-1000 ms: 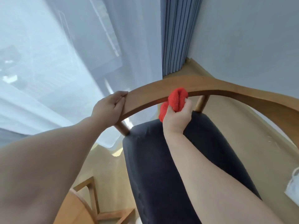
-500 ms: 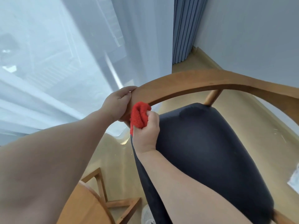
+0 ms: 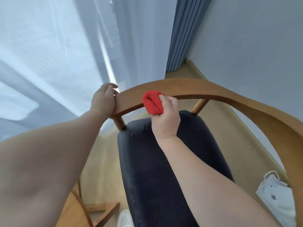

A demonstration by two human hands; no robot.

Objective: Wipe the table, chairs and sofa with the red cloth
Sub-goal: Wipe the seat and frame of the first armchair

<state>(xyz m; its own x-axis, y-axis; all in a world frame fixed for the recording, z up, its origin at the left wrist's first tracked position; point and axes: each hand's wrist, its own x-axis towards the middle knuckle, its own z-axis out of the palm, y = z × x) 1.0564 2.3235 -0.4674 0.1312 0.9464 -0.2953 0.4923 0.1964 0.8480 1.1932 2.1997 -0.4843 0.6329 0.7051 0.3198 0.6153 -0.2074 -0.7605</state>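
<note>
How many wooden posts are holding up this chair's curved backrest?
2: a left post below the left hand, a right post beside the right hand. More may be hidden.

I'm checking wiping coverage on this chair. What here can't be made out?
- Head view: where the red cloth meets the wooden rail; the cloth and right hand cover that spot.
- Head view: the rail's right arm, cut off by the right edge.
- Head view: the dark seat, its near end under the right forearm and cut by the bottom edge.
- Head view: the white object on the floor, partly behind the rail, too unclear to identify.
</note>
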